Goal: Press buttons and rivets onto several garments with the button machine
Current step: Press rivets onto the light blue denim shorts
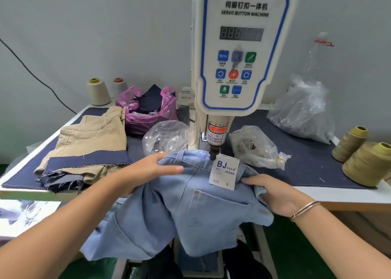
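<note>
Denim shorts (190, 204) lie with their waistband under the button machine's punch (213, 152). Left hand (148, 168) rests flat on them at nine o'clock; right hand (273, 194) pinches the waistband at three. Khaki garments (91, 134), stacked at ten, look finished or waiting; I cannot tell which.

Single head-worn wide-angle view, forward and down, close over the table (349, 196).

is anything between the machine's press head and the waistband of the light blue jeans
Mostly no. The black press head sits right at the waistband of the light blue denim jeans. Only the white BJ paper size tag hangs just beside it; both hands hold the fabric off to the sides.
</note>
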